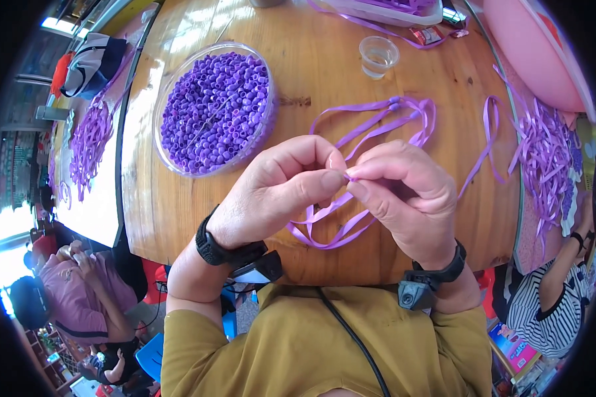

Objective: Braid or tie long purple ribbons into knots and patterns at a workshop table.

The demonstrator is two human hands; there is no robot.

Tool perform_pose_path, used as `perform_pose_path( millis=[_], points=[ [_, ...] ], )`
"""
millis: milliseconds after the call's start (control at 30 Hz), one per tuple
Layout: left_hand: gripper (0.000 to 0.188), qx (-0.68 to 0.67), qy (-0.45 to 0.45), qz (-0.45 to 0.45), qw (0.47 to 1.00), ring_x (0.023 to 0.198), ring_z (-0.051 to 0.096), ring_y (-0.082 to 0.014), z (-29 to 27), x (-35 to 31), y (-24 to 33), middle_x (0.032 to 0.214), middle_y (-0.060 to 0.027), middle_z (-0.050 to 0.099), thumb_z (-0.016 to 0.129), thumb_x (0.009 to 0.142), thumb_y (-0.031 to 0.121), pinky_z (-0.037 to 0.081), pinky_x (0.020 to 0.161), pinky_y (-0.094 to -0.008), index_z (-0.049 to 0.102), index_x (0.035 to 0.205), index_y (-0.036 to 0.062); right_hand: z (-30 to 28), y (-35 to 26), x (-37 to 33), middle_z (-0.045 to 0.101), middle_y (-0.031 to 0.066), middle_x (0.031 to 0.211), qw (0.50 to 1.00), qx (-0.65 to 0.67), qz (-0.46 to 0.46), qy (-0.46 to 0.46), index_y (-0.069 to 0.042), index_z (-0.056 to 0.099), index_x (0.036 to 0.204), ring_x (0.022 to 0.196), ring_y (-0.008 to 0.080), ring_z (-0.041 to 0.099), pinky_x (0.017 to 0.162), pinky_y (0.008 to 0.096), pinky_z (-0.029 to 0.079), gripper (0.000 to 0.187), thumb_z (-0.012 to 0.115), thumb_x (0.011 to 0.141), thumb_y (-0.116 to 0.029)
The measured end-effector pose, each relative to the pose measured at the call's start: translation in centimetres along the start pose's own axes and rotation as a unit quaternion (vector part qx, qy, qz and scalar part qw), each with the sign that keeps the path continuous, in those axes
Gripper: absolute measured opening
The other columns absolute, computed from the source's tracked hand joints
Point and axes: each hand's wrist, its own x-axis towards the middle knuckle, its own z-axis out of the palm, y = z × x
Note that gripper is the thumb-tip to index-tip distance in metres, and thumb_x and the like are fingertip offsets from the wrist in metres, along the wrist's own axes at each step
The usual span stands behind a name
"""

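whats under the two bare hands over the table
Loops of flat, glossy purple ribbon on the brown wooden table show around the left hand and right hand. Whatever lies directly behind the palms and fingers is covered, including the ribbon's path there.

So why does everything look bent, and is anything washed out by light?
Head view: the wide lens bows the wooden table's edges; also there, glare whitens the neighbouring table at left, while the purple beads, left hand and right hand look fairly sharp.
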Motion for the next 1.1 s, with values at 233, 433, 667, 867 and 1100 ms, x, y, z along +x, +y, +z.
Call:
perform_pose_path(
  millis=[233, 433, 667, 867, 1100],
  points=[
    [0.014, -0.156, -0.021, -0.029, 0.987, 0.070, 0.047, -0.0030, -0.1, 0.4, -0.5, 0.078, 0.0036, 0.052, 0.056, 0.085, 0.017, 0.038, 0.060, -0.0169, 0.053, 0.090, 0.0043, 0.5, 0.2, 0.1, 0.059, 0.0092, 0.086, 0.986, -0.134, -0.099, -0.002, 0.000, 0.062, 0.089, 0.073, 0.0167, 0.058, 0.062, 0.0246, 0.046, 0.018, 0.063, 0.072, 0.009],
    [0.013, -0.103, -0.012, -0.043, 0.994, 0.069, 0.051, -0.0049, -0.4, 0.5, -0.2, 0.078, 0.0016, 0.055, 0.057, 0.081, 0.011, 0.041, 0.062, -0.0176, 0.053, 0.091, 0.0038, 0.7, 0.3, 0.0, 0.060, 0.0095, 0.084, 0.970, -0.194, -0.144, 0.009, 0.000, 0.062, 0.090, 0.072, 0.0177, 0.060, 0.060, 0.0245, 0.048, 0.022, 0.063, 0.071, 0.011],
    [0.011, -0.053, 0.010, -0.014, 0.998, 0.069, 0.046, -0.0009, -0.7, 0.5, -0.8, 0.078, 0.0045, 0.053, 0.057, 0.082, 0.009, 0.039, 0.061, -0.0156, 0.055, 0.091, 0.0043, 0.7, 0.1, 0.1, 0.059, 0.0078, 0.083, 0.987, -0.134, -0.087, 0.015, -0.001, 0.061, 0.086, 0.073, 0.0144, 0.058, 0.058, 0.0219, 0.045, 0.020, 0.064, 0.070, 0.012],
    [0.009, 0.064, 0.044, 0.164, 0.983, 0.078, 0.048, -0.0033, 0.3, 0.4, -1.6, 0.088, 0.0016, 0.053, 0.056, 0.080, 0.003, 0.040, 0.069, -0.0187, 0.055, 0.089, 0.0014, 0.7, -0.1, -0.2, 0.056, 0.0046, 0.083, 0.995, -0.072, -0.049, 0.038, -0.003, 0.058, 0.082, 0.068, 0.0081, 0.052, 0.054, 0.0185, 0.039, 0.018, 0.061, 0.072, 0.012],
    [0.007, -0.041, 0.021, 0.151, 0.987, 0.084, 0.051, -0.0065, 1.2, 0.3, -1.2, 0.093, -0.0014, 0.055, 0.055, 0.085, 0.005, 0.043, 0.074, -0.0203, 0.056, 0.091, 0.0006, 0.6, 0.0, -0.3, 0.055, 0.0048, 0.083, 0.992, -0.089, -0.039, 0.078, -0.002, 0.058, 0.083, 0.067, 0.0083, 0.051, 0.054, 0.0182, 0.038, 0.019, 0.059, 0.071, 0.012]
  ],
)
